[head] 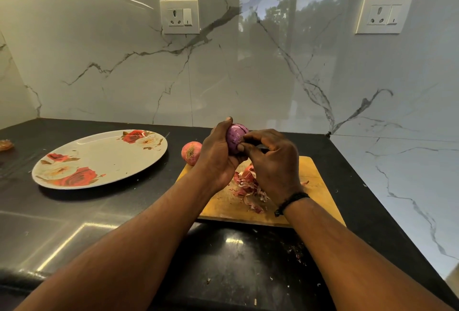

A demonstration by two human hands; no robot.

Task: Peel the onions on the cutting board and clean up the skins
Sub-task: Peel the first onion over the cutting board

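Observation:
My left hand (216, 154) grips a purple, mostly peeled onion (234, 137) held up above the wooden cutting board (223, 204). My right hand (270, 159) pinches at the onion's right side with thumb and fingertips. A pile of reddish onion skins (248, 186) lies on the board beneath my hands. A second onion (190, 153), still in its pink-red skin, sits at the board's far left corner.
A large oval plate with a rose pattern (99, 159) stands on the black counter (99, 231) to the left. A scrap of skin (5, 145) lies at the far left edge. Marble walls with sockets close off the back and right. Small skin bits dot the counter in front.

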